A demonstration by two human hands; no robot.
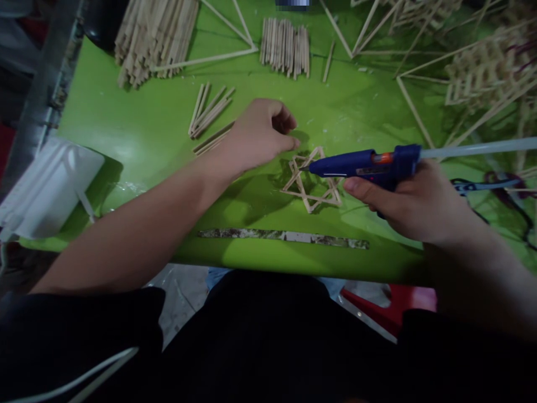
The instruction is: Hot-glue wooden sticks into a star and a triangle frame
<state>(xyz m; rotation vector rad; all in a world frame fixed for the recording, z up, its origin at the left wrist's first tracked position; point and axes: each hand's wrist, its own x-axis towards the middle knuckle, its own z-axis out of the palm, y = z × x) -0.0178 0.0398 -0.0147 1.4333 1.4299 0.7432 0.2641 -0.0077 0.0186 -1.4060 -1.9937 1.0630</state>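
Observation:
My right hand [423, 201] grips a blue hot glue gun [356, 164], with a long glue stick [474, 149] sticking out of its back. The gun's nozzle points left, over the upper left part of a star made of thin wooden sticks [312, 198]. Just above and left of the star is my left hand [264, 131], its thumb and fingers curled but apart, with nothing visible between them. Several loose sticks [212, 112] lie beyond my left wrist, and a few more are partly covered by it.
A large stick bundle [157, 39] and a smaller pile of short sticks [285, 47] lie at the back. Stick frames [482, 73] stand at the back right. Blue-handled scissors [482, 184] are beside my right wrist. A speckled strip [283, 235] lies near the front edge; a white box [54, 184] is left.

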